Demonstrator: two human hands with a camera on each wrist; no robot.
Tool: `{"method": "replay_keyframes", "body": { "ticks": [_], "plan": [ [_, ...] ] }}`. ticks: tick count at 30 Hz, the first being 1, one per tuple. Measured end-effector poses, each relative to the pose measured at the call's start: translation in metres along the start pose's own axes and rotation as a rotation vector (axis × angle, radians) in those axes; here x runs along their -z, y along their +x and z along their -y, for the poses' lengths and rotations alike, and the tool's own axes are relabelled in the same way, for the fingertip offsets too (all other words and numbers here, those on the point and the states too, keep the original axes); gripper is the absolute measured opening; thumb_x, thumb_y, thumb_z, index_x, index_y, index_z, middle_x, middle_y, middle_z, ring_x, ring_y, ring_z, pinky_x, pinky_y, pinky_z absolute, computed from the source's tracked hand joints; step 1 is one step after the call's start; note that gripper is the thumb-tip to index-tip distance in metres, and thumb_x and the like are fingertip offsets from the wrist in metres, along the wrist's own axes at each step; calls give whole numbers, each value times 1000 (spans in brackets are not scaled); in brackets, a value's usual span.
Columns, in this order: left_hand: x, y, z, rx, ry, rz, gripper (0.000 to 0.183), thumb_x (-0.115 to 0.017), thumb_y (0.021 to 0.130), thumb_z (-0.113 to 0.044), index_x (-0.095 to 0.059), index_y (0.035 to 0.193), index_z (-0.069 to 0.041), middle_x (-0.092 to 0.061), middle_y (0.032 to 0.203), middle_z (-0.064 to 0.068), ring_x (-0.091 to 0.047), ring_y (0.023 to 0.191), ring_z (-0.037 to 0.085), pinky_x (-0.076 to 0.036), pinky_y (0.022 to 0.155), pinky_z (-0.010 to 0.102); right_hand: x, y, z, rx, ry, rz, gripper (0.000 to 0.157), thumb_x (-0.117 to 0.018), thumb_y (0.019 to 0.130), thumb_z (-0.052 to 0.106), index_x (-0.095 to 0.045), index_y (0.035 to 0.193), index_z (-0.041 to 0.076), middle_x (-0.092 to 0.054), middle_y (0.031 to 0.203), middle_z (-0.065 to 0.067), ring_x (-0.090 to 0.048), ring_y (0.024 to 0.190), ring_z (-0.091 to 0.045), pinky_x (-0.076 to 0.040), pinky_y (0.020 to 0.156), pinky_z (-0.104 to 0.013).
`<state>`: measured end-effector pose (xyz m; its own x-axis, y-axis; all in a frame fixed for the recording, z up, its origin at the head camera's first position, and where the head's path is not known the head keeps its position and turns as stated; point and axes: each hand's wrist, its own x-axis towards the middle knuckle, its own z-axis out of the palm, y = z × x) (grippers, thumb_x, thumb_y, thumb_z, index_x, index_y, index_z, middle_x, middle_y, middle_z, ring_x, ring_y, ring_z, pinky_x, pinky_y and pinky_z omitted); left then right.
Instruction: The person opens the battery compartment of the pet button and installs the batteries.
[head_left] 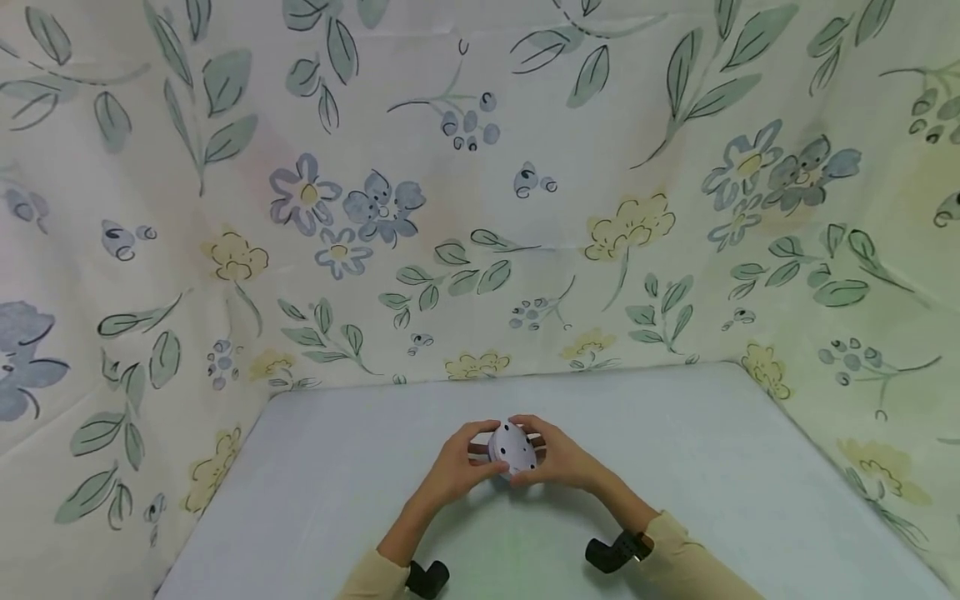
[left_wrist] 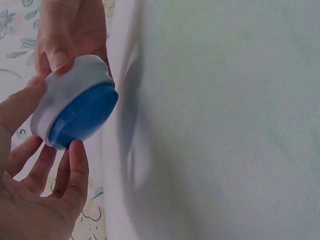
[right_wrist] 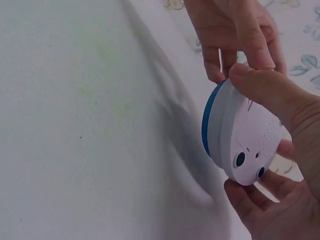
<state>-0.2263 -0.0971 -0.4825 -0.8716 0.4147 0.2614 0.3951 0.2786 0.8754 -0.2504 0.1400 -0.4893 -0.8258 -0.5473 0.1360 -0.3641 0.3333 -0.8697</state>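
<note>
Both hands hold a round white buzzer button (head_left: 513,450) just above the table, tilted on its edge. In the left wrist view its blue dome (left_wrist: 85,117) faces the table side. The right wrist view shows its white underside (right_wrist: 267,132), with dark round feet and a patch of small holes. My left hand (head_left: 459,465) grips the left rim between thumb and fingers. From the other side my right hand (head_left: 564,460) pinches the rim, thumb over the white casing and fingers below it.
A pale cloth-covered table (head_left: 360,450) spreads around the hands. Behind it and on both sides hangs a floral curtain (head_left: 480,317). A black wrist camera (head_left: 429,578) sits on the left wrist and another wrist camera (head_left: 611,552) on the right.
</note>
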Motion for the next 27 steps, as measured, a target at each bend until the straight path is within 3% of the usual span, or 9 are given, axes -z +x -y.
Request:
{"method": "replay_keyframes", "body": {
  "ticks": [7, 12, 17, 22, 27],
  "plan": [
    [-2, 2, -3, -8, -51, 4, 65, -80, 90, -9, -48, 147, -3, -49, 145, 18, -62, 114, 35, -57, 87, 40, 5, -3, 2, 24, 10, -19, 82, -88, 83, 26, -44, 149, 6, -54, 135, -13, -59, 110, -27, -53, 93, -43],
    [-4, 1, -1, 39, -121, 84, 76, -78, 91, -11, -35, 154, -5, -43, 150, 20, -58, 121, 37, -54, 92, 44, 8, -7, 1, 1, 121, -41, 78, -84, 87, 21, -43, 151, 8, -52, 139, -15, -61, 112, -28, -52, 96, -42],
    [-9, 0, 2, 88, -158, 146, 80, -77, 93, -14, -29, 156, -7, -46, 145, 19, -61, 117, 32, -54, 93, 39, 5, -7, 1, 17, 224, 1, 79, -81, 90, 18, -36, 154, 7, -46, 145, -16, -58, 120, -30, -49, 100, -39],
    [-12, 1, 1, 101, -141, 108, 80, -78, 93, -17, -29, 155, -7, -49, 141, 16, -61, 114, 29, -54, 93, 42, 3, -6, 4, 69, 181, 7, 82, -80, 91, 19, -33, 156, 5, -46, 146, -15, -54, 126, -33, -45, 105, -46],
    [-12, 0, 0, 109, -122, 104, 77, -78, 93, -17, -31, 153, -8, -49, 138, 17, -62, 109, 28, -55, 90, 43, 7, -4, 9, 137, 116, 14, 76, -79, 92, 18, -36, 155, 10, -47, 147, -14, -53, 127, -35, -42, 105, -57]
  ]
}}
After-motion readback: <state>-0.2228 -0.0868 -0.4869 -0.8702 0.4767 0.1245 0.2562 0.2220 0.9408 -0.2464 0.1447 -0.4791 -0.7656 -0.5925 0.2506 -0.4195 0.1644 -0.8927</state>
